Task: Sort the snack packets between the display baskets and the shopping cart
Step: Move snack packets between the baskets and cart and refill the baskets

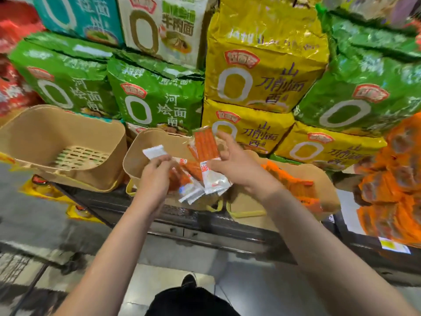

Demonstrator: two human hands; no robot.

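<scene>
My left hand holds a bunch of orange-and-white snack packets above the middle tan display basket; a white packet end sticks out past its fingers. My right hand grips one long orange-and-white snack packet, held upright over the same basket. To the left stands an empty tan basket with a slotted floor. A third tan basket on the right holds orange packets.
Large green noodle bags and yellow noodle bags are stacked behind the baskets. Orange packs pile up at the right. A dark shelf edge runs below the baskets. My shoe shows on the grey floor.
</scene>
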